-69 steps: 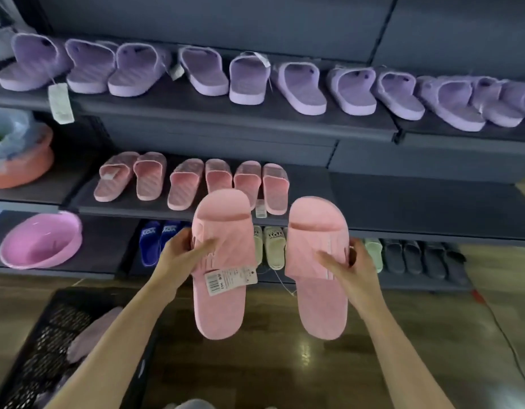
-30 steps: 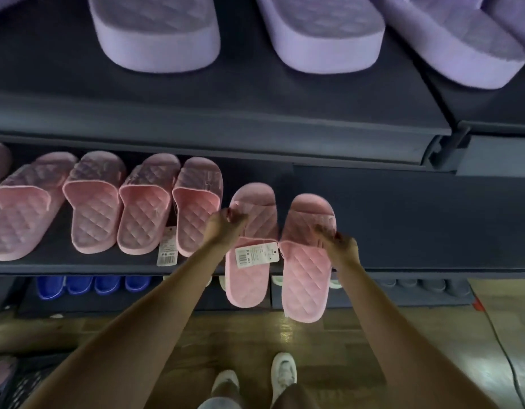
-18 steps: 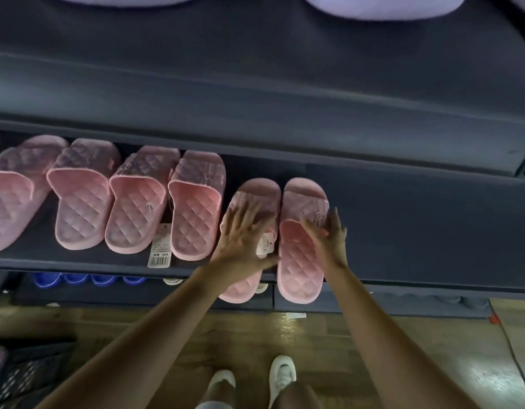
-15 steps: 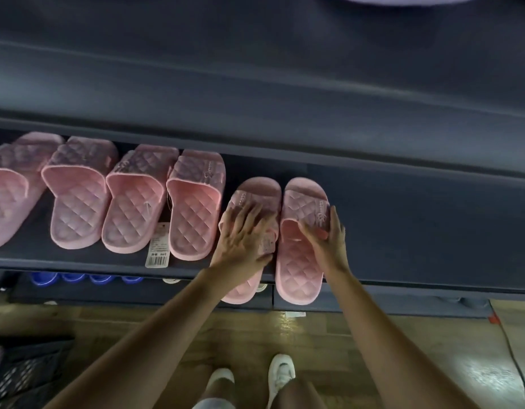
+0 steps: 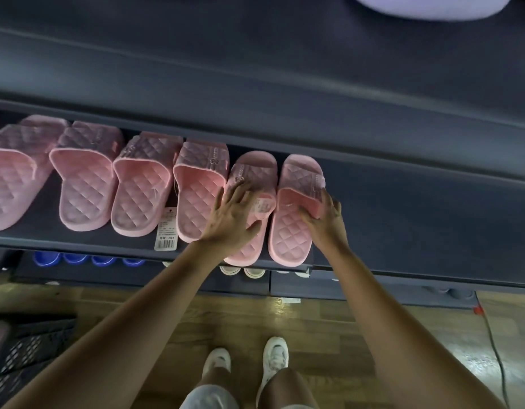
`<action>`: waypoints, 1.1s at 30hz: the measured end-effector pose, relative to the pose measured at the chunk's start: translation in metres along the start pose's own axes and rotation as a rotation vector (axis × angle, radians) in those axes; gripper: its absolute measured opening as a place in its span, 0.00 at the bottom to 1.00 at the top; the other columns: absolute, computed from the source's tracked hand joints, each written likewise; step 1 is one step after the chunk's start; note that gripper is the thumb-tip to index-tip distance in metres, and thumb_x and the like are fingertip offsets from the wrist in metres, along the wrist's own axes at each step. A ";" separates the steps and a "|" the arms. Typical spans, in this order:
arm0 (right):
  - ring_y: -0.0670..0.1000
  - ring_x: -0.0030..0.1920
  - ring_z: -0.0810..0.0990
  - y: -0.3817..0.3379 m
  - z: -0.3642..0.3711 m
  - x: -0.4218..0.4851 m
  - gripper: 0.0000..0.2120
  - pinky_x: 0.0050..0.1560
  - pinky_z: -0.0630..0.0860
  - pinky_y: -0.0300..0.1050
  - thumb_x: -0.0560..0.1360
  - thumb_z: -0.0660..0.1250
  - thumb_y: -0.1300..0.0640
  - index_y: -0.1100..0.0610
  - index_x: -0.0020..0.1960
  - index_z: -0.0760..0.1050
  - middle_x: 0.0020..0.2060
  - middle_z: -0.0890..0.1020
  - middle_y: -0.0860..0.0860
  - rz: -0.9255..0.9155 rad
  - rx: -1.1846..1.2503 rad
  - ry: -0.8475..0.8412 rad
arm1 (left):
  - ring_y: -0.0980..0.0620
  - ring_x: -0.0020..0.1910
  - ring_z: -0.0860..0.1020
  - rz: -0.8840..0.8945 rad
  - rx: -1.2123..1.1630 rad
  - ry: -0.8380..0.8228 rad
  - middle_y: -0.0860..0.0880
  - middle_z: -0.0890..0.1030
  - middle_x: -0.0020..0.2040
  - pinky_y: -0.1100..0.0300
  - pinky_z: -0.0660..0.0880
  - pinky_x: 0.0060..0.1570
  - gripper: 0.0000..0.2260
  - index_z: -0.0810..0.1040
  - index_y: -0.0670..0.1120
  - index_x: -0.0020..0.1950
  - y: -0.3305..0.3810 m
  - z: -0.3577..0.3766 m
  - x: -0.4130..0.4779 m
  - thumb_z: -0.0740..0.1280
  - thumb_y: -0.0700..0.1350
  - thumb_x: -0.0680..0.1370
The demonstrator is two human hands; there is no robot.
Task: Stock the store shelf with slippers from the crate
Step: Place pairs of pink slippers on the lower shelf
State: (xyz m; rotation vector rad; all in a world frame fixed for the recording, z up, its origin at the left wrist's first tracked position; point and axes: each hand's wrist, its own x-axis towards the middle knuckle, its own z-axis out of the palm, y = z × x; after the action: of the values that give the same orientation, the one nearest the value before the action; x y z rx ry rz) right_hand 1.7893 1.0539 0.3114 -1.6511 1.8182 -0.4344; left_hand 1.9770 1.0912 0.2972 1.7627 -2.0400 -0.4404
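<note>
A shop: tagged slippers [image 5: 143, 184] line shelves [image 5: 78, 240].
</note>
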 end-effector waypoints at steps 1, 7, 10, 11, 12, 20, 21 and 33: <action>0.60 0.67 0.66 -0.001 -0.002 -0.008 0.35 0.61 0.71 0.59 0.74 0.66 0.49 0.55 0.75 0.53 0.70 0.63 0.58 -0.014 -0.024 -0.010 | 0.46 0.73 0.58 -0.023 -0.008 -0.018 0.45 0.64 0.72 0.47 0.47 0.72 0.28 0.64 0.46 0.71 0.000 -0.006 -0.008 0.68 0.45 0.73; 0.59 0.67 0.67 -0.020 -0.013 -0.059 0.32 0.63 0.69 0.54 0.75 0.66 0.51 0.54 0.74 0.56 0.70 0.64 0.56 -0.086 -0.111 -0.091 | 0.45 0.71 0.62 -0.150 -0.020 -0.054 0.44 0.64 0.72 0.51 0.55 0.71 0.28 0.63 0.46 0.72 0.004 -0.049 -0.059 0.67 0.45 0.74; 0.60 0.66 0.68 -0.031 -0.020 -0.081 0.33 0.62 0.69 0.56 0.74 0.67 0.51 0.54 0.74 0.56 0.70 0.65 0.56 -0.154 -0.116 -0.115 | 0.42 0.69 0.65 -0.200 -0.018 -0.017 0.43 0.65 0.71 0.47 0.61 0.69 0.27 0.65 0.45 0.71 0.004 -0.071 -0.084 0.68 0.44 0.73; 0.61 0.65 0.68 -0.033 -0.022 -0.088 0.33 0.61 0.70 0.56 0.74 0.67 0.52 0.55 0.74 0.56 0.70 0.66 0.57 -0.180 -0.128 -0.123 | 0.43 0.69 0.65 -0.211 -0.012 0.000 0.43 0.65 0.71 0.46 0.61 0.69 0.26 0.65 0.45 0.70 0.004 -0.078 -0.093 0.68 0.44 0.73; 0.61 0.64 0.69 -0.034 -0.025 -0.094 0.33 0.60 0.70 0.56 0.74 0.67 0.52 0.55 0.74 0.57 0.70 0.66 0.57 -0.212 -0.147 -0.128 | 0.43 0.70 0.64 -0.219 0.000 0.018 0.43 0.65 0.71 0.46 0.61 0.69 0.26 0.65 0.45 0.70 0.005 -0.085 -0.102 0.67 0.44 0.73; 0.58 0.65 0.69 -0.030 -0.054 -0.150 0.31 0.62 0.66 0.53 0.74 0.67 0.50 0.56 0.72 0.60 0.67 0.70 0.55 -0.427 -0.300 -0.155 | 0.46 0.68 0.66 -0.354 0.090 0.099 0.47 0.65 0.71 0.51 0.61 0.67 0.29 0.63 0.46 0.72 0.027 -0.123 -0.188 0.68 0.44 0.73; 0.57 0.66 0.68 -0.031 -0.056 -0.157 0.31 0.63 0.65 0.52 0.74 0.66 0.49 0.56 0.73 0.60 0.67 0.69 0.54 -0.443 -0.309 -0.169 | 0.46 0.68 0.67 -0.381 0.096 0.116 0.47 0.66 0.71 0.51 0.61 0.67 0.28 0.63 0.46 0.71 0.031 -0.127 -0.200 0.68 0.45 0.73; 0.57 0.69 0.67 -0.110 -0.018 -0.227 0.33 0.65 0.65 0.53 0.74 0.67 0.50 0.57 0.74 0.58 0.69 0.69 0.57 -0.781 -0.398 -0.304 | 0.45 0.69 0.65 -0.654 0.147 0.267 0.46 0.65 0.71 0.48 0.61 0.68 0.26 0.65 0.47 0.71 0.037 -0.195 -0.344 0.68 0.45 0.74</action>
State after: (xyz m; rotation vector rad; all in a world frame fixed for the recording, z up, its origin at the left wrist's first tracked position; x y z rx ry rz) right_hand 1.8635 1.2540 0.4467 -2.5303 1.0236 -0.1197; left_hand 2.0827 1.4418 0.4502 2.4173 -1.3116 -0.2186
